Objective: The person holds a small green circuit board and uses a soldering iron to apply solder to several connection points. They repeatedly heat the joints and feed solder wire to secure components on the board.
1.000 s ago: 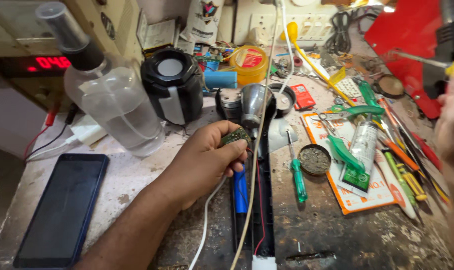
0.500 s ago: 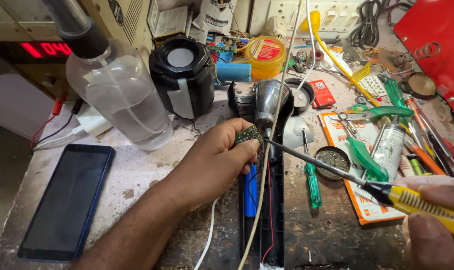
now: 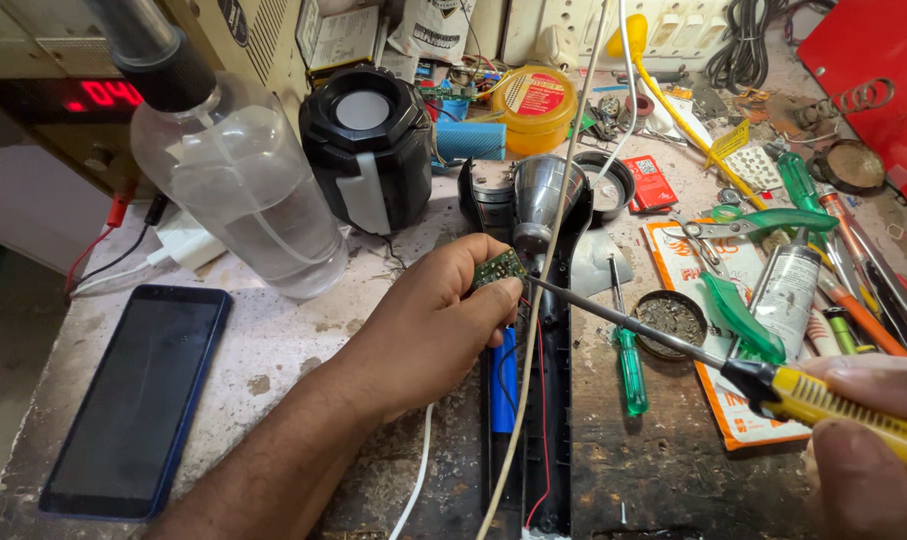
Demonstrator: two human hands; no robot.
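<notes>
Hands both busy: left hand [image 3: 429, 320] pinches a small green circuit board [image 3: 500, 268] by its edges over the opened black torch casing [image 3: 554, 400] on the table [image 3: 274, 340]; right hand [image 3: 869, 440] grips a yellow-handled soldering iron [image 3: 824, 400], tip at the board. Board looks light, stiff, fragile (edge grip safest). Blue battery cell [image 3: 504, 380] lies just below.

Soldering iron [image 3: 834, 405]: yellow handle, black collar. Circuit board [image 3: 500, 268]: green. Battery cell [image 3: 504, 375]: blue. Small screwdriver [image 3: 631, 370]: green handle. Speaker [image 3: 367, 150]: black, white top. Phone [image 3: 139, 400]: black screen, blue edge. Tin [image 3: 536, 108]: yellow, red label. Table [image 3: 274, 340]: mottled grey-white.
</notes>
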